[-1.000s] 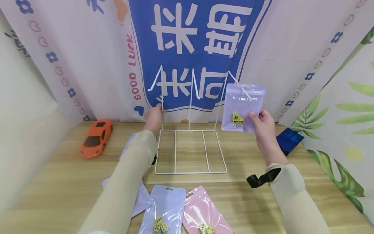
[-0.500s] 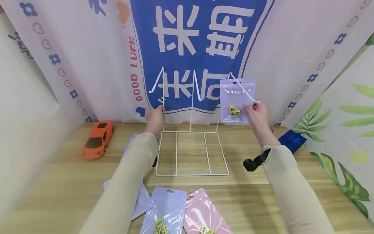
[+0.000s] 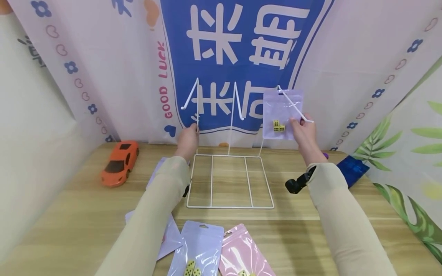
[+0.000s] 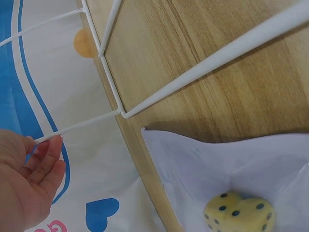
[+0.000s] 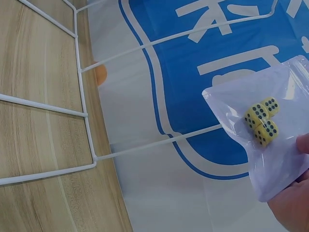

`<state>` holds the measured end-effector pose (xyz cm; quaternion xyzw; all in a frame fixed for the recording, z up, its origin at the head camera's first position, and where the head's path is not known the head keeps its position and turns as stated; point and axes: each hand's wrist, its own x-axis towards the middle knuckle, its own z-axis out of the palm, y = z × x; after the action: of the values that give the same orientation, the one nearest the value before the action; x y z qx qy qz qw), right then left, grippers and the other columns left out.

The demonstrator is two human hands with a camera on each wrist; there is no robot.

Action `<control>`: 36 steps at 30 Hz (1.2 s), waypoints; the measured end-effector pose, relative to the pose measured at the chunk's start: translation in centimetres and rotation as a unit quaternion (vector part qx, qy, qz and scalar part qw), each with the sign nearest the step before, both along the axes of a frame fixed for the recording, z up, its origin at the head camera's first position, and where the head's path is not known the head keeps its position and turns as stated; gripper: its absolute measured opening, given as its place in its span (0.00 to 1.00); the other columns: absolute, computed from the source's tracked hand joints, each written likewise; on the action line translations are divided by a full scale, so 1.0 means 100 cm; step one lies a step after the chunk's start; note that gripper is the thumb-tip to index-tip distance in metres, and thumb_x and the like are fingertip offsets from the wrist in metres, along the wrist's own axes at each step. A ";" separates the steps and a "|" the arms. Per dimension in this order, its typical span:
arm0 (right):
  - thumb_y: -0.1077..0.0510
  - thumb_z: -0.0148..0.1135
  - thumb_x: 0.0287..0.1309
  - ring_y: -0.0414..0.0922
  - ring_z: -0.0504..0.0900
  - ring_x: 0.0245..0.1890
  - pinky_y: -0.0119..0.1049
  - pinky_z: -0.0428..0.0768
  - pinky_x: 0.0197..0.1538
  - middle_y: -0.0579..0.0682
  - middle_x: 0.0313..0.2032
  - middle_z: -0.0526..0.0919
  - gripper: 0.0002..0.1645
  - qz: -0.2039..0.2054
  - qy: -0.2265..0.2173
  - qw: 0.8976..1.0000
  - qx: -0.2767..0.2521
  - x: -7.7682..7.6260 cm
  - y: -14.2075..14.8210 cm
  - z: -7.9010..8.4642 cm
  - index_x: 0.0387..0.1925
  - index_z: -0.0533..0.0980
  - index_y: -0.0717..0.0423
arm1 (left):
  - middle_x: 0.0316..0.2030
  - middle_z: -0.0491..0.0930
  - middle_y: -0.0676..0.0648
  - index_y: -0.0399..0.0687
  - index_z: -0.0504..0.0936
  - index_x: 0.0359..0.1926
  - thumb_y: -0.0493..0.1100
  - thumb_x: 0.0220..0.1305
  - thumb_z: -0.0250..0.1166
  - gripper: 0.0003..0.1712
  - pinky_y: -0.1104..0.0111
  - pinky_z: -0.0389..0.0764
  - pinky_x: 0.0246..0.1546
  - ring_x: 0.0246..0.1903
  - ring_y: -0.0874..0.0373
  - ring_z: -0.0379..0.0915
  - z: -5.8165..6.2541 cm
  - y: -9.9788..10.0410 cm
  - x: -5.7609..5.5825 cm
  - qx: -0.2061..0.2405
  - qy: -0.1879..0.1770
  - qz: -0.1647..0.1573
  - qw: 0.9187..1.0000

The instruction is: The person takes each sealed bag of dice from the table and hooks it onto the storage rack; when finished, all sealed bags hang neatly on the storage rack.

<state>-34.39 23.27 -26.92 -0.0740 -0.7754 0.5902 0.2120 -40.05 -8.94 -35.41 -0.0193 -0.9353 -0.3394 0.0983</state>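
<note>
My left hand (image 3: 188, 141) pinches the left upright of a white wire rack (image 3: 230, 207); the left wrist view shows thumb and fingers around the wire (image 4: 87, 123). My right hand (image 3: 304, 134) pinches the right edge of a lilac zip bag (image 3: 271, 109) with several yellow dice (image 5: 261, 121) inside. The rack's right prong (image 3: 293, 105) runs across the bag's front from near its hang hole and seems to pass through it. The left prong (image 3: 190, 95) and middle prong (image 3: 238, 101) carry nothing. The right hand's fingers behind the bag are mostly hidden.
Near the front lie a lilac dice bag (image 3: 202, 245), a pink bag (image 3: 243, 251) and more lilac bags (image 3: 170, 237) partly under the left arm. An orange toy car (image 3: 119, 164) stands left. A dark blue object (image 3: 352, 170) lies right. A printed curtain (image 3: 221, 38) hangs behind.
My right hand has moved the lilac bag back and slightly upward, so its hang hole is nearer the right prong's rear bend. The left hand keeps its grip on the rack.
</note>
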 end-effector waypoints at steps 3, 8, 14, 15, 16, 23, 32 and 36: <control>0.60 0.53 0.60 0.36 0.70 0.30 0.25 0.70 0.32 0.43 0.27 0.72 0.09 0.001 -0.003 1.000 0.008 -0.001 0.000 0.001 0.41 0.69 0.61 | 0.35 0.75 0.44 0.42 0.70 0.47 0.39 0.69 0.48 0.09 0.63 0.76 0.34 0.33 0.51 0.71 -0.001 0.001 -0.001 0.000 0.004 -0.001 1.000; 0.60 0.52 0.61 0.37 0.72 0.33 0.27 0.72 0.38 0.47 0.32 0.73 0.19 0.000 0.002 1.000 0.025 -0.004 0.001 0.003 0.51 0.68 0.67 | 0.35 0.75 0.43 0.42 0.70 0.45 0.39 0.69 0.48 0.08 0.62 0.75 0.33 0.32 0.50 0.71 0.001 0.004 -0.002 -0.005 0.020 -0.006 1.000; 0.59 0.53 0.60 0.36 0.71 0.29 0.25 0.71 0.33 0.45 0.28 0.72 0.12 0.000 -0.002 0.999 0.044 -0.003 0.005 0.002 0.41 0.70 0.65 | 0.34 0.75 0.43 0.42 0.70 0.45 0.39 0.69 0.48 0.08 0.63 0.75 0.32 0.31 0.50 0.70 0.003 0.006 -0.001 -0.002 0.015 -0.004 1.000; 0.59 0.53 0.60 0.36 0.70 0.27 0.25 0.71 0.31 0.45 0.26 0.71 0.09 0.002 -0.004 0.999 0.049 -0.002 0.006 0.001 0.37 0.70 0.63 | 0.34 0.74 0.44 0.42 0.70 0.45 0.39 0.69 0.48 0.08 0.63 0.75 0.32 0.31 0.50 0.70 0.003 0.006 0.000 0.003 0.012 -0.004 1.000; 0.59 0.53 0.60 0.36 0.70 0.26 0.24 0.71 0.29 0.45 0.26 0.71 0.08 0.008 -0.008 0.999 0.051 0.000 0.008 0.000 0.35 0.69 0.62 | 0.33 0.74 0.44 0.41 0.70 0.45 0.39 0.69 0.48 0.09 0.63 0.75 0.32 0.31 0.50 0.70 0.002 0.005 0.000 0.004 0.013 -0.003 1.000; 0.60 0.49 0.63 0.37 0.75 0.32 0.25 0.78 0.35 0.46 0.32 0.75 0.04 0.083 -0.057 0.995 0.025 0.032 0.025 -0.020 0.37 0.65 0.58 | 0.34 0.75 0.43 0.41 0.71 0.47 0.39 0.69 0.47 0.10 0.62 0.76 0.33 0.32 0.50 0.71 -0.001 0.004 -0.001 0.013 0.016 -0.008 1.000; 0.62 0.49 0.64 0.47 0.78 0.36 0.41 0.79 0.43 0.58 0.35 0.77 0.13 0.260 -0.135 0.949 0.120 0.104 0.026 -0.066 0.43 0.67 0.71 | 0.37 0.77 0.41 0.40 0.71 0.47 0.40 0.69 0.47 0.11 0.60 0.76 0.37 0.36 0.48 0.73 0.002 0.002 -0.004 -0.001 0.022 0.008 1.000; 0.63 0.53 0.60 0.48 0.77 0.30 0.39 0.80 0.34 0.55 0.29 0.78 0.10 0.358 -0.130 0.907 0.177 0.144 0.013 -0.091 0.37 0.71 0.70 | 0.37 0.77 0.41 0.40 0.71 0.46 0.39 0.69 0.47 0.11 0.59 0.76 0.38 0.37 0.47 0.73 0.002 0.000 -0.002 -0.004 0.018 0.007 1.000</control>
<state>-19.99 24.53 -36.06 0.1713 -0.8621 0.4647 -0.1068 -40.30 -8.90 -35.22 -0.0195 -0.9348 -0.3346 0.1173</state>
